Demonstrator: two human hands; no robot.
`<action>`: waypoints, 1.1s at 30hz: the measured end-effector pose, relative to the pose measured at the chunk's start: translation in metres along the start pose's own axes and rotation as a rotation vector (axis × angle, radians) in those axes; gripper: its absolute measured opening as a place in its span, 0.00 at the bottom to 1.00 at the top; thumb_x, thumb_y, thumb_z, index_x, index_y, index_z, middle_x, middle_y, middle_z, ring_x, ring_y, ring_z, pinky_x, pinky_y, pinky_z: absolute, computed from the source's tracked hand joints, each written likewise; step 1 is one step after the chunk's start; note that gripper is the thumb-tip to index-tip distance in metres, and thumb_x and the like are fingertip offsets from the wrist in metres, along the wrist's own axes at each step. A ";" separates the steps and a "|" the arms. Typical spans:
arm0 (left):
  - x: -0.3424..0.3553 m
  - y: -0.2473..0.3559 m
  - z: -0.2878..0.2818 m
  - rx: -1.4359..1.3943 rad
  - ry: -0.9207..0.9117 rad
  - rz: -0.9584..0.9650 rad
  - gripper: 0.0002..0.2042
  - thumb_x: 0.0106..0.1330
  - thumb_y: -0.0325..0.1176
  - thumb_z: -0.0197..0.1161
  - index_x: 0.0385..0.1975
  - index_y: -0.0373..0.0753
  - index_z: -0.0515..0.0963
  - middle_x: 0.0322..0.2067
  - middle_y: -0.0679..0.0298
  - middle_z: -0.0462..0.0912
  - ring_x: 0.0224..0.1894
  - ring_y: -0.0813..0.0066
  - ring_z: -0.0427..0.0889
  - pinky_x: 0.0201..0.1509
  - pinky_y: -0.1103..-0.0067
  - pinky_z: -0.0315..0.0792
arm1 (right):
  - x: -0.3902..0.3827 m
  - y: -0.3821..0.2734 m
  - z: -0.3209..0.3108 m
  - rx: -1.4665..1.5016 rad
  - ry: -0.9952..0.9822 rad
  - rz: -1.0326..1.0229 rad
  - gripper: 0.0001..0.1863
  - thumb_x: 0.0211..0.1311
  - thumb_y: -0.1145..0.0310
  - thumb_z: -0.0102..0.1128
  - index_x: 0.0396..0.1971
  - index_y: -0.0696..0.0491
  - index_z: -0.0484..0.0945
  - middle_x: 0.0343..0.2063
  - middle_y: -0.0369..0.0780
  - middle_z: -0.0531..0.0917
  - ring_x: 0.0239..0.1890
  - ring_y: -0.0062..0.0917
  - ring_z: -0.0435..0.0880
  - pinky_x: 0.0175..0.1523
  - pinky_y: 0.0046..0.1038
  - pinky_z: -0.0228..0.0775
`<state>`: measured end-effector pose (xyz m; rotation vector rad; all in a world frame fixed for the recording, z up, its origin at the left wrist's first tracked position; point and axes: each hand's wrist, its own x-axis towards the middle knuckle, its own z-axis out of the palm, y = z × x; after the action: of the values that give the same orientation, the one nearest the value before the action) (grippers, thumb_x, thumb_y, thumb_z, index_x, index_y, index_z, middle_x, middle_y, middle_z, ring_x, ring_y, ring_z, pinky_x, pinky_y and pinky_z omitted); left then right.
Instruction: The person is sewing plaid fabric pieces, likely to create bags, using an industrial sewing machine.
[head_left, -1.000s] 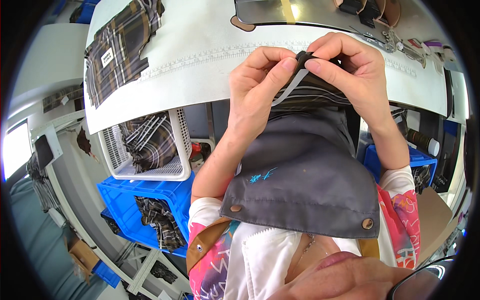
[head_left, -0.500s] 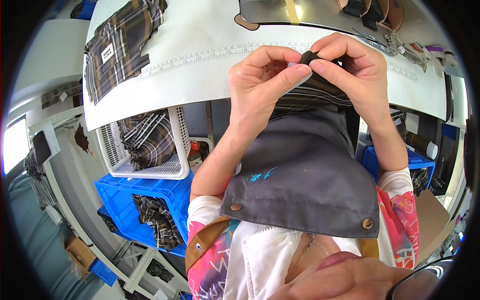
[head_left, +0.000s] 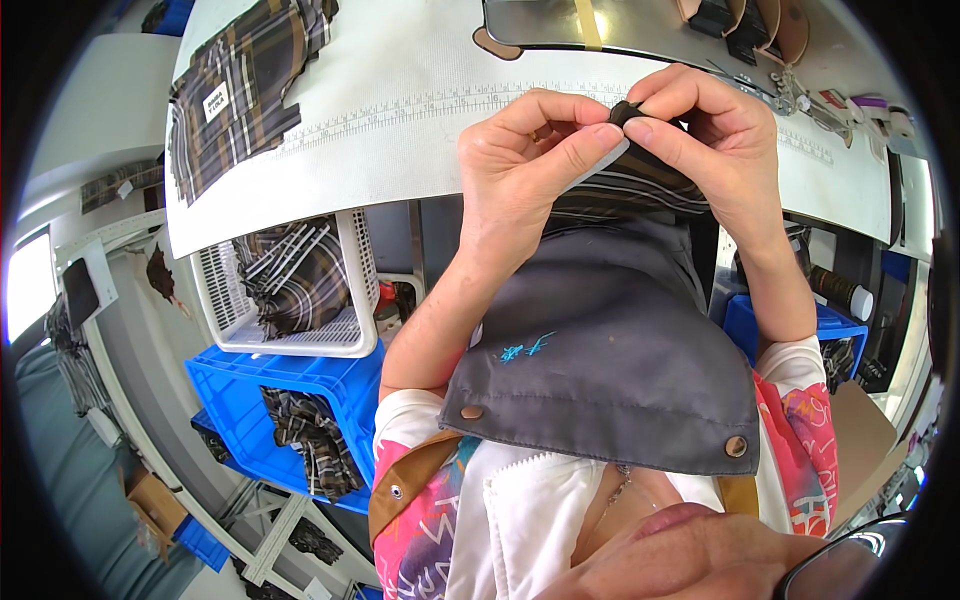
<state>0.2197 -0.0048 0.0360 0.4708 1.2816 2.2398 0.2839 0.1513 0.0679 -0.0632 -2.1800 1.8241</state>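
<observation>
A dark striped fabric piece [head_left: 640, 182] hangs from my fingers over the table's near edge and onto my grey apron [head_left: 610, 340]. My left hand [head_left: 540, 150] pinches its upper edge between thumb and forefinger. Close beside it, my right hand [head_left: 705, 145] pinches the same edge, thumb against the bent fingers. Between the two fingertips a small folded dark bit of the cloth sticks up. A pale strip of the cloth's edge shows under my left thumb. The rest of what the fingers cover is hidden.
The white table [head_left: 400, 150] carries a printed ruler and, at left, a stack of plaid pieces [head_left: 240, 100] with a white label. A metal plate [head_left: 650, 30] lies at the back. Below left, a white basket [head_left: 360, 285] and a blue crate [head_left: 230, 390] hold plaid cloth.
Both hands stay pinched on the fabric piece with hardly any movement. The folded dark edge between the fingertips has shifted very slightly to the right.
</observation>
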 end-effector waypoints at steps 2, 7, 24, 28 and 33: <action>0.000 0.000 0.000 -0.005 0.004 -0.002 0.06 0.57 0.21 0.63 0.33 0.30 0.77 0.29 0.63 0.80 0.32 0.83 0.77 0.38 0.87 0.72 | 0.000 0.000 0.000 0.006 0.003 -0.003 0.04 0.49 0.76 0.65 0.23 0.59 0.78 0.27 0.34 0.80 0.28 0.11 0.74 0.35 0.15 0.66; 0.000 -0.001 0.001 -0.027 0.010 -0.012 0.06 0.57 0.21 0.63 0.33 0.30 0.77 0.30 0.64 0.79 0.33 0.83 0.76 0.39 0.87 0.71 | 0.000 0.001 0.001 0.013 -0.004 -0.035 0.04 0.50 0.76 0.65 0.25 0.59 0.78 0.27 0.33 0.80 0.29 0.13 0.75 0.37 0.16 0.67; 0.002 0.000 0.004 -0.027 -0.027 -0.032 0.05 0.57 0.21 0.62 0.33 0.30 0.77 0.30 0.64 0.79 0.33 0.83 0.76 0.39 0.86 0.71 | 0.016 -0.021 -0.018 -0.330 -0.214 -0.064 0.07 0.53 0.69 0.61 0.28 0.58 0.80 0.19 0.31 0.79 0.23 0.11 0.71 0.29 0.17 0.60; 0.002 0.000 0.003 0.021 -0.038 -0.028 0.06 0.57 0.21 0.62 0.33 0.29 0.77 0.30 0.65 0.79 0.33 0.83 0.76 0.38 0.87 0.71 | 0.018 -0.020 -0.020 -0.261 -0.248 0.025 0.06 0.53 0.71 0.61 0.24 0.58 0.78 0.17 0.30 0.76 0.21 0.10 0.69 0.26 0.16 0.58; -0.007 0.001 -0.008 -0.024 0.069 -0.033 0.06 0.59 0.23 0.60 0.35 0.31 0.76 0.31 0.66 0.79 0.33 0.84 0.76 0.38 0.87 0.70 | 0.024 -0.022 -0.002 -0.177 -0.317 0.102 0.06 0.55 0.72 0.59 0.24 0.57 0.74 0.18 0.28 0.72 0.22 0.07 0.67 0.26 0.13 0.57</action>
<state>0.2208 -0.0145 0.0322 0.3642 1.2863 2.2593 0.2648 0.1539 0.0942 0.0843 -2.5981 1.7912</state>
